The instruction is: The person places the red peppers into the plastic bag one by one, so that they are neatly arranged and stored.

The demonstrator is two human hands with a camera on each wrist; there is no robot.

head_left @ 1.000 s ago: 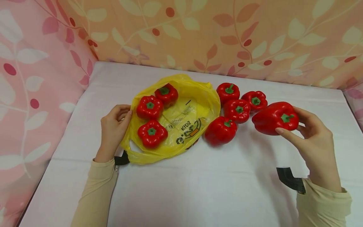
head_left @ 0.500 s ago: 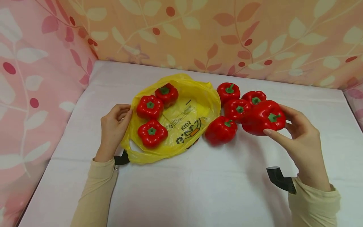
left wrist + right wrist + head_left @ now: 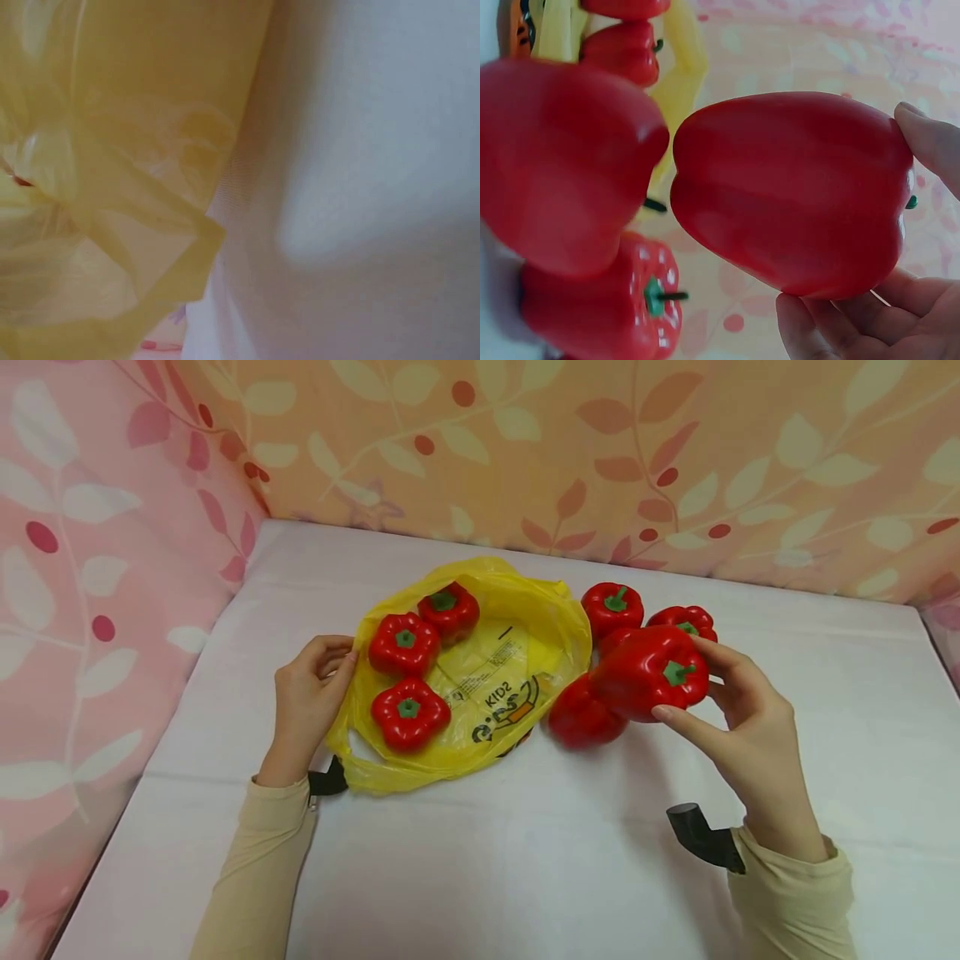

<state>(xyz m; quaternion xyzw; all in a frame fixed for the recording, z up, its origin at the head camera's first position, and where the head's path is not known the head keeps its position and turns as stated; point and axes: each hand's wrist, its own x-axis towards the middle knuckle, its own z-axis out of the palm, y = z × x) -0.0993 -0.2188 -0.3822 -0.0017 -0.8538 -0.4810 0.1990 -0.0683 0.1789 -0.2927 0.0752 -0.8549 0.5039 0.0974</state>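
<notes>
My right hand grips a red bell pepper by its stem end, above the table. In the right wrist view this pepper lies sideways between thumb and fingers. A yellow plastic bag spreads its mouth wide, with three red bell peppers inside at its left. With thumb and fingers, my left hand pinches the bag's left rim. Only the bag's side and white cloth show in the left wrist view; the hand is out of sight there. The held pepper partly hides loose peppers behind it.
Several loose red bell peppers stand right of the bag, one close against its edge. White cloth covers the table. Patterned fabric walls rise behind it and at the left.
My right hand has carried its pepper leftward, over the loose peppers and closer to the bag. The left hand keeps its place on the rim. The head view has shifted slightly.
</notes>
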